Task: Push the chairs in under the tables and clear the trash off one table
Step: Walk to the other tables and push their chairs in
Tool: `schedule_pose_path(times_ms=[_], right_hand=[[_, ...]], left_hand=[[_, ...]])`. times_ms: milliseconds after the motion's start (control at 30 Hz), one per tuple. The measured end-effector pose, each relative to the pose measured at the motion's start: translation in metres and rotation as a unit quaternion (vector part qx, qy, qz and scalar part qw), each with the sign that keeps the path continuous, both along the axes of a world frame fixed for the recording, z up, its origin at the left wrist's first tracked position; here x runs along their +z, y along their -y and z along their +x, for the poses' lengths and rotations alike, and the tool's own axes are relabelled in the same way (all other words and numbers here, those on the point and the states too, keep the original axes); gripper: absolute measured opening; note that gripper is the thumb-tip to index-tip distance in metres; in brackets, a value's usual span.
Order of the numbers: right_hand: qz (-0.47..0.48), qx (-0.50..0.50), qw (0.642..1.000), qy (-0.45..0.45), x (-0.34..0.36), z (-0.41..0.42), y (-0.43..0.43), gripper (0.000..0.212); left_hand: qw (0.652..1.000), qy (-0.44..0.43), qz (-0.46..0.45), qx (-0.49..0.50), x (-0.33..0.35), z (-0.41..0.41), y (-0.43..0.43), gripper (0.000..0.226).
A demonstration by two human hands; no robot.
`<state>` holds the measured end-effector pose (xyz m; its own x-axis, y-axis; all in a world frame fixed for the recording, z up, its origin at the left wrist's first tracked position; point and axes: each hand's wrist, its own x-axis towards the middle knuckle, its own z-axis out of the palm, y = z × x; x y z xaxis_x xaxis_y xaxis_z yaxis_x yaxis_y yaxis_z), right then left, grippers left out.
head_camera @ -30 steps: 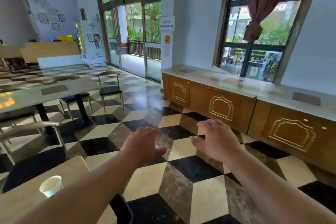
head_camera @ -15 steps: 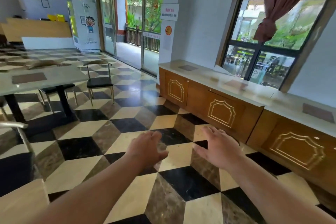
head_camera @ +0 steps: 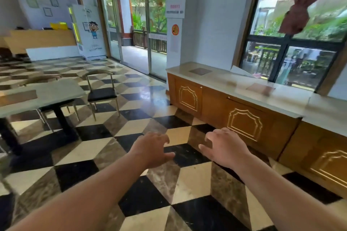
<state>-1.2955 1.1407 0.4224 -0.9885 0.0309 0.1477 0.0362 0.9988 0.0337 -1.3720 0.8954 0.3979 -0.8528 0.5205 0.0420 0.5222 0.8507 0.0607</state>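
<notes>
My left hand (head_camera: 150, 149) and my right hand (head_camera: 225, 148) hover side by side over the chequered floor, palms down, fingers spread, holding nothing. A metal-framed chair with a black seat (head_camera: 102, 93) stands pulled out to the right of a grey-topped table (head_camera: 47, 92) at the left. A second chair (head_camera: 56, 108) sits tucked partly beneath that table's near corner. No trash is visible on the table from here.
A long wooden sideboard with a pale stone top (head_camera: 244, 110) runs along the right wall under a window. Open glass doors (head_camera: 135, 24) lead outside at the back. A white cabinet with a cartoon figure (head_camera: 90, 32) and a wooden counter (head_camera: 41, 40) stand at the far left.
The view has swung right and forward; the near table with the paper cup and the near chair have left the frame. Both hands stayed raised and open in front.
</notes>
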Motion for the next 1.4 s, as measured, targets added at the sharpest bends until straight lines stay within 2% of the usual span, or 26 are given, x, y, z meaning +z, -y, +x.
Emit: schedule_pose_path(times_ms=[167, 367, 700, 867, 967, 1033, 1167, 1300, 1400], right_hand=[[-0.013, 0.091, 0.995, 0.033, -0.016, -0.14, -0.019, 0.059], [-0.043, 0.208, 0.977, 0.035, -0.002, -0.307, 0.016, 0.069], [-0.021, 0.361, 0.929, 0.08, -0.03, -0.487, 0.196, 0.056], [0.004, 0.393, 0.915, 0.094, -0.037, -0.581, 0.296, 0.058], [0.008, 0.402, 0.908, 0.113, -0.02, -0.638, 0.351, 0.067], [0.006, 0.408, 0.908, 0.096, -0.005, -0.674, 0.389, 0.07], [0.004, 0.435, 0.897, 0.077, 0.006, -0.733, 0.461, 0.062], [-0.008, 0.463, 0.881, 0.094, 0.0, -0.788, 0.533, 0.07], [-0.019, 0.495, 0.864, 0.085, -0.015, -0.843, 0.592, 0.063]], left_hand=[[0.992, 0.036, 0.018, 0.121, -0.01, -0.101, 0.002, 0.07], [0.962, 0.059, 0.04, 0.263, -0.002, -0.201, 0.043, 0.058], [0.905, 0.045, 0.095, 0.413, -0.031, -0.305, 0.182, 0.064], [0.882, 0.053, 0.118, 0.453, -0.057, -0.382, 0.279, 0.068], [0.868, 0.059, 0.134, 0.475, -0.05, -0.431, 0.339, 0.072], [0.862, 0.044, 0.132, 0.488, -0.035, -0.465, 0.382, 0.071], [0.857, 0.012, 0.112, 0.503, -0.013, -0.518, 0.449, 0.068], [0.845, 0.02, 0.113, 0.523, -0.017, -0.559, 0.504, 0.068], [0.828, 0.007, 0.1, 0.552, -0.032, -0.589, 0.552, 0.067]])
